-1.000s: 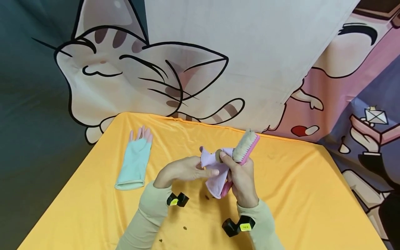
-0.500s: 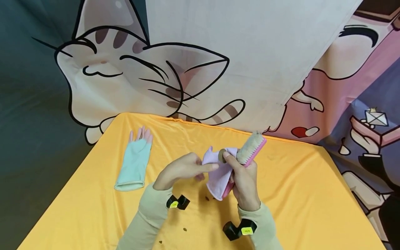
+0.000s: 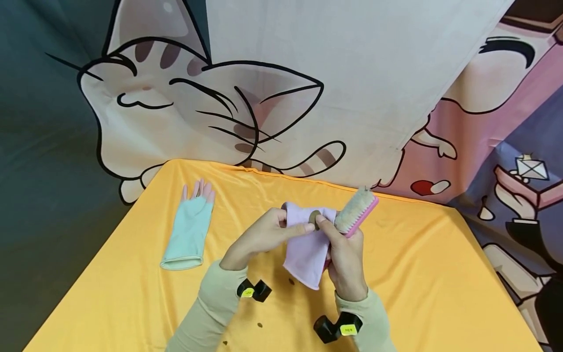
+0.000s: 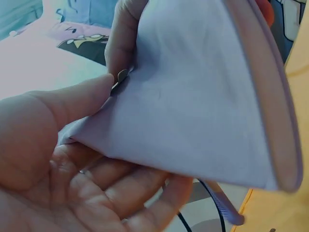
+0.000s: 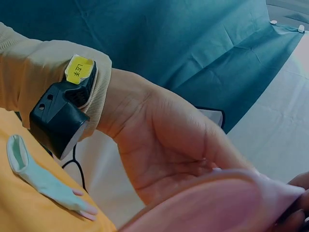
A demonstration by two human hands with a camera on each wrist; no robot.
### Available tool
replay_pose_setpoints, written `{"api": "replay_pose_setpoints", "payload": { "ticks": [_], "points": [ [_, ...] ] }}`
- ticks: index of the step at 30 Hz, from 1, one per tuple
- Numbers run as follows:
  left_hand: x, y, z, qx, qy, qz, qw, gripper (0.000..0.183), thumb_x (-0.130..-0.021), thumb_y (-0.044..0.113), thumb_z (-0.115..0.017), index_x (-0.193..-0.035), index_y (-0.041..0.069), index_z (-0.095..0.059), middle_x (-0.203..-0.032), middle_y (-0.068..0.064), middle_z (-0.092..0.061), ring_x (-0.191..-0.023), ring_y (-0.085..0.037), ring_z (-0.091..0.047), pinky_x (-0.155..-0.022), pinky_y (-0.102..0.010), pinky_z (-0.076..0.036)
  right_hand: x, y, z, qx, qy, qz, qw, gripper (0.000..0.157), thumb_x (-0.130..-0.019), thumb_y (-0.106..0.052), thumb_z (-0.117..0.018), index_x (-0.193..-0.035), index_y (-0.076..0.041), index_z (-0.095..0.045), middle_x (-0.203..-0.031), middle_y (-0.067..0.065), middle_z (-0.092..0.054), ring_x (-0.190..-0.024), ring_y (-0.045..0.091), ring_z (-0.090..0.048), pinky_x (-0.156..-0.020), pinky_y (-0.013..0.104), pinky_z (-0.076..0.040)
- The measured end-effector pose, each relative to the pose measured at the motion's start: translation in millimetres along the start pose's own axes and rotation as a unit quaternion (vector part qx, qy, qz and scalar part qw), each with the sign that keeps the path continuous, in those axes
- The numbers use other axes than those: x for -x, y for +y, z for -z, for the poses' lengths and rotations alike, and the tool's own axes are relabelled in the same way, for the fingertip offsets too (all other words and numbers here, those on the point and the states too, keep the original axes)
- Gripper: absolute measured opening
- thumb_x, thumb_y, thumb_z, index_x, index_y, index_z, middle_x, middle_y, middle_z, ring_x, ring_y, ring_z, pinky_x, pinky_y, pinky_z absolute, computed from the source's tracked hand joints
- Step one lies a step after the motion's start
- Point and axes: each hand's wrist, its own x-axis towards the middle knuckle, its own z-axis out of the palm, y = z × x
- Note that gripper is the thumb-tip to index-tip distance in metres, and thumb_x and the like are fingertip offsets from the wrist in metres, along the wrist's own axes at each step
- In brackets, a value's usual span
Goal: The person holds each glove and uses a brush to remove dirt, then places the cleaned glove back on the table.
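My left hand [image 3: 268, 232] pinches the edge of a lavender rubber glove [image 3: 303, 254], thumb in front and fingers behind. The glove's wide cuff hangs down; in the left wrist view its rim [image 4: 289, 140] is at the right. My right hand [image 3: 345, 256] grips the glove's other side together with a pink scrub brush [image 3: 355, 212], whose pale bristles point up and left. A flat, round brown piece [image 3: 313, 220] lies against the glove under my right thumb; its kind is unclear. The right wrist view shows my left palm [image 5: 169, 145] and the blurred cuff [image 5: 212, 208].
A mint glove with pink fingers [image 3: 187, 234] lies flat on the yellow tablecloth [image 3: 422, 274] to the left. Several small brown bits, one a fleck [image 3: 260, 324], are scattered near my forearms. A cartoon cat backdrop [image 3: 281, 98] stands behind the table.
My left hand has moved right and up to the lavender glove's edge and now pinches it, so the glove is spread wider. My right hand and the brush have shifted slightly right.
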Motion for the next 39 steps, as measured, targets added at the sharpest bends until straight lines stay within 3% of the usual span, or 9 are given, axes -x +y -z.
{"api": "replay_pose_setpoints", "payload": {
  "ticks": [4,8,14,21,24,26,29,33,39],
  "points": [
    [-1.7,2.6,-5.3,0.053,0.040,-0.033,0.9972,0.020,-0.082,0.019,-0.070,-0.096,0.005,-0.065,-0.078,-0.004,-0.064,-0.070,-0.013,-0.057,-0.060,-0.024,-0.046,1,0,-1.1,0.004,0.001,0.002,1.000,0.021,-0.082,-0.014,-0.070,-0.086,-0.002,-0.052,-0.054,-0.001,-0.047,-0.035,0.008,-0.040,-0.030,0.021,-0.032],
    [-1.6,3.9,-9.2,0.103,0.077,-0.061,0.9898,0.030,-0.079,0.013,-0.072,-0.104,0.006,-0.060,-0.082,-0.007,-0.063,-0.073,-0.017,-0.063,-0.065,-0.031,-0.053,2,0,-2.5,-0.001,-0.002,0.002,1.000,0.021,-0.082,-0.014,-0.069,-0.088,-0.002,-0.053,-0.060,0.001,-0.054,-0.042,0.011,-0.051,-0.035,0.023,-0.041],
    [-0.8,3.8,-9.6,0.159,0.056,-0.060,0.9838,0.044,-0.079,0.006,-0.069,-0.118,0.006,-0.049,-0.094,-0.014,-0.061,-0.081,-0.026,-0.066,-0.070,-0.041,-0.054,4,-3,-2.5,-0.002,-0.012,-0.007,1.000,0.025,-0.082,-0.013,-0.070,-0.096,-0.001,-0.054,-0.079,0.008,-0.063,-0.067,0.022,-0.066,-0.058,0.038,-0.055],
    [-3.1,-1.9,-10.6,0.242,-0.055,0.035,0.9680,0.034,-0.088,0.019,-0.061,-0.108,-0.008,-0.057,-0.105,-0.010,-0.065,-0.087,-0.022,-0.065,-0.073,-0.036,-0.054,8,-8,-0.4,0.053,0.002,0.024,0.998,0.030,-0.079,-0.020,-0.072,-0.094,-0.001,-0.055,-0.079,0.011,-0.063,-0.066,0.026,-0.066,-0.059,0.043,-0.054],
    [-2.7,-3.5,-9.6,0.198,-0.121,0.040,0.9720,0.047,-0.092,0.036,-0.054,-0.116,-0.004,-0.055,-0.120,-0.008,-0.058,-0.099,-0.020,-0.061,-0.082,-0.036,-0.051,10,-9,-0.4,0.066,0.018,0.037,0.997,0.030,-0.079,-0.021,-0.073,-0.095,-0.001,-0.056,-0.078,0.008,-0.062,-0.064,0.023,-0.064,-0.057,0.040,-0.054],
    [-2.2,-3.0,-9.2,0.168,-0.140,0.033,0.9751,0.048,-0.091,0.041,-0.052,-0.116,-0.001,-0.054,-0.112,-0.013,-0.061,-0.097,-0.021,-0.062,-0.083,-0.037,-0.051,10,-10,-1.0,0.061,0.019,0.042,0.997,0.027,-0.080,-0.018,-0.072,-0.095,-0.001,-0.056,-0.078,0.007,-0.061,-0.064,0.020,-0.063,-0.058,0.037,-0.054],
    [-2.3,-1.5,-9.7,0.167,-0.115,0.010,0.9791,0.039,-0.091,0.033,-0.056,-0.110,-0.001,-0.057,-0.099,-0.012,-0.066,-0.087,-0.024,-0.065,-0.075,-0.037,-0.053,10,-11,-2.2,0.038,0.012,0.050,0.998,0.024,-0.082,-0.013,-0.070,-0.096,0.000,-0.056,-0.080,0.006,-0.060,-0.066,0.018,-0.063,-0.059,0.036,-0.055],
    [-1.8,2.1,-10.6,0.192,-0.032,-0.033,0.9803,0.024,-0.089,0.014,-0.060,-0.102,-0.006,-0.062,-0.091,-0.009,-0.068,-0.080,-0.021,-0.064,-0.069,-0.033,-0.053,8,-12,-3.4,0.026,0.000,0.051,0.998,0.024,-0.081,-0.011,-0.070,-0.097,0.000,-0.056,-0.082,0.006,-0.061,-0.067,0.018,-0.064,-0.058,0.036,-0.055],
    [0.2,6.2,-8.6,0.174,0.066,-0.040,0.9817,0.025,-0.087,0.017,-0.063,-0.099,-0.005,-0.063,-0.087,-0.008,-0.068,-0.076,-0.021,-0.064,-0.066,-0.036,-0.053,8,-16,0.0,0.124,-0.005,0.029,0.992,0.032,-0.079,-0.021,-0.073,-0.101,-0.004,-0.055,-0.077,0.007,-0.054,-0.059,0.015,-0.054,-0.045,0.034,-0.050]
  ]
}}
